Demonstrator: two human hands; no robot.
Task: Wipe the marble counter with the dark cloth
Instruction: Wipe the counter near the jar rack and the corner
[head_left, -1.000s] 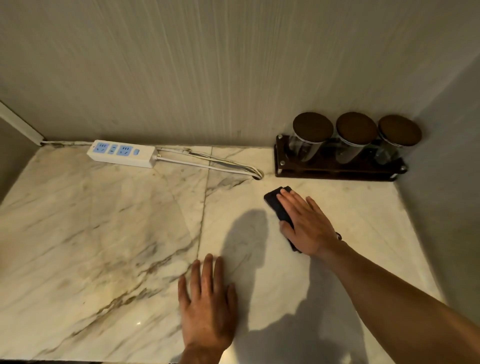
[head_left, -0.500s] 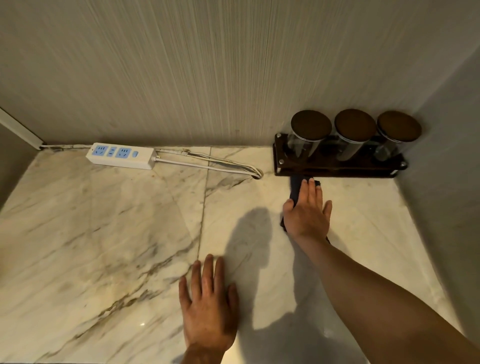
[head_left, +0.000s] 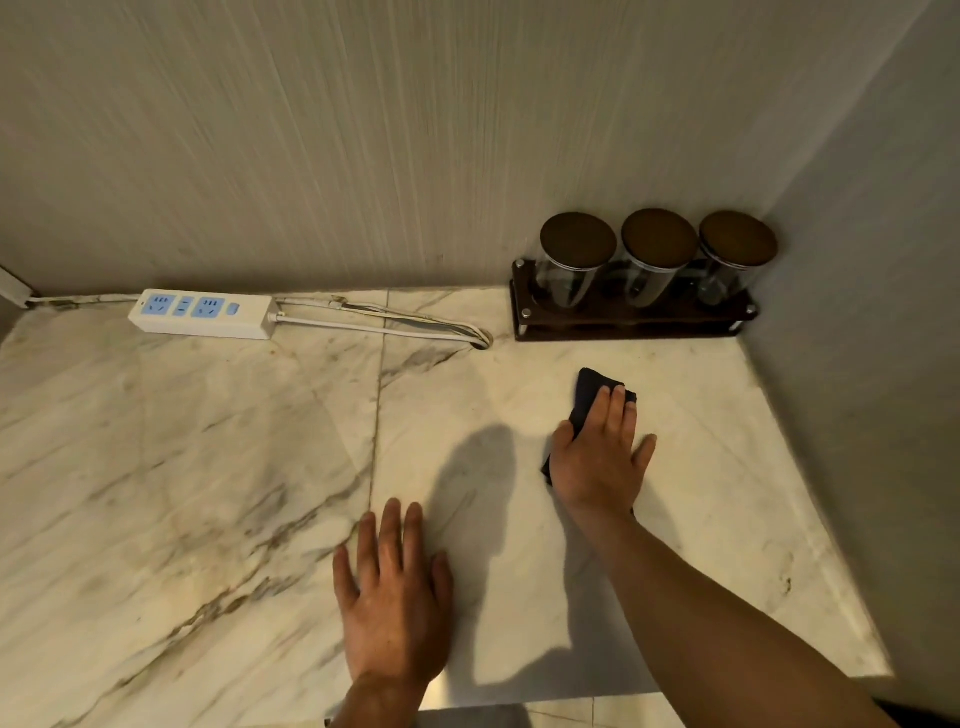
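Note:
The white marble counter (head_left: 208, 467) with grey-brown veins fills the lower view. A small folded dark cloth (head_left: 589, 395) lies on it right of centre. My right hand (head_left: 600, 462) presses flat on the cloth, fingers together, covering its near part; only the far corner and a strip at the left edge show. My left hand (head_left: 392, 597) rests palm down on the bare marble near the front edge, fingers slightly apart, holding nothing.
A dark wooden rack (head_left: 628, 322) with three lidded glass jars (head_left: 657, 260) stands in the back right corner. A white power strip (head_left: 202, 313) and its cable (head_left: 395, 327) lie along the back wall. A wall closes the right side.
My right hand slid the cloth back from just in front of the jar rack toward me. One second ago it was further left. My left hand stayed put.

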